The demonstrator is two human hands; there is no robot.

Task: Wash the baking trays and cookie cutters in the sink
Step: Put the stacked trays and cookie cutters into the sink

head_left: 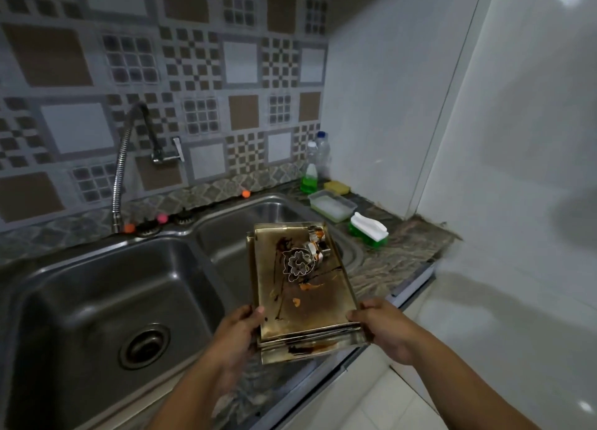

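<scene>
Room: patterned tile wall, double sink (97,277) set in stone table (397,251), both basins bare.
Left hand (240,327): clamped on near-left corner of tray stack (310,303).
Trays: three edges visible, thin stiff metal, greasy, likely slick; grip by rims at both corners.
Cutters (307,255): loose, light, piled on top tray's far end; count unclear, will slide if tilted.
Right hand (378,324): gripping near-right corner.
Position: stack held over right basin's near edge.

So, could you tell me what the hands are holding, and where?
Both hands, left and right, hold the stacked trays by their near corners.
</scene>
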